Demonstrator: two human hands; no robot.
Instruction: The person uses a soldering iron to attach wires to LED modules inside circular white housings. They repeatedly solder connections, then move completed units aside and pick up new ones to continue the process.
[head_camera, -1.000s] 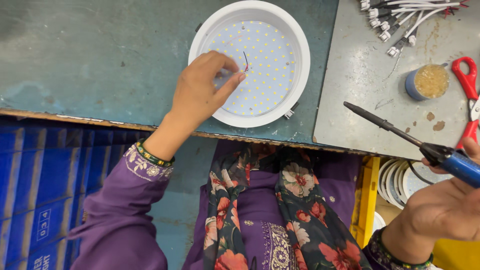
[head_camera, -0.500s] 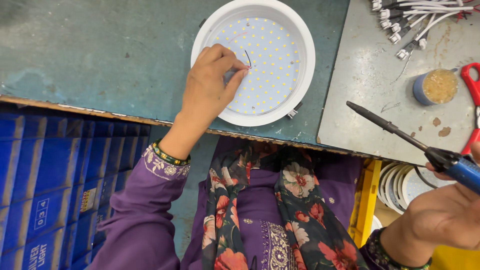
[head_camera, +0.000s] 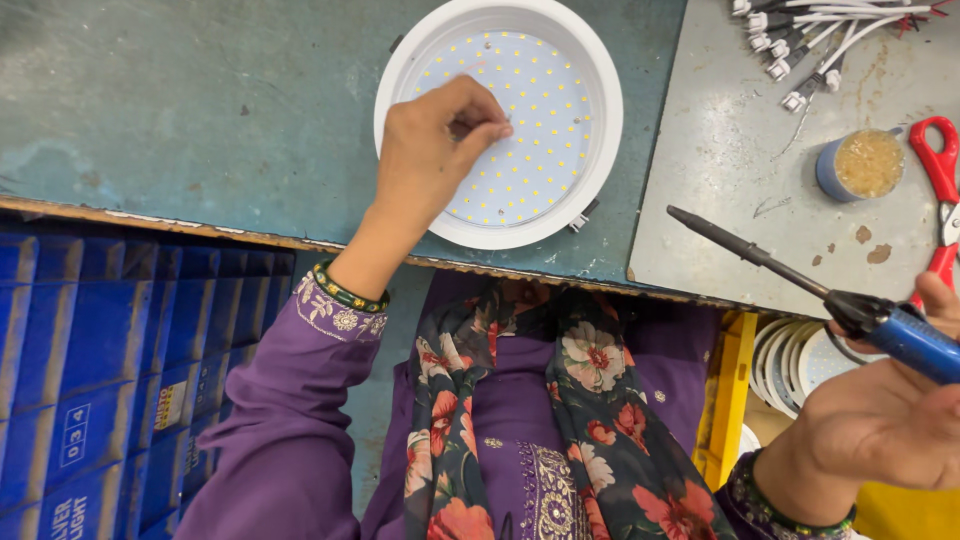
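Note:
A round white lamp housing (head_camera: 603, 110) lies on the green bench with a white LED board (head_camera: 550, 100) inside it. My left hand (head_camera: 430, 160) rests over the board. Its thumb and fingers are pinched together near the board's middle, and the thin wire held there is hidden by the fingertips. My right hand (head_camera: 880, 420) is low at the right, off the bench, gripping a blue-handled soldering iron (head_camera: 900, 335). The iron's dark tip points up and left over the grey metal plate (head_camera: 740, 180), well apart from the lamp.
On the grey plate stand a small blue pot of amber paste (head_camera: 860, 165), red-handled scissors (head_camera: 940, 170) and a bundle of white-plugged wires (head_camera: 810, 40). Blue crates (head_camera: 100, 380) sit below left. A stack of white discs (head_camera: 800, 355) and a yellow bin (head_camera: 730, 400) lie below right.
My left hand has lowered the pinched wire onto the board, so the wire no longer sticks up. The soldering iron has stayed roughly where it was.

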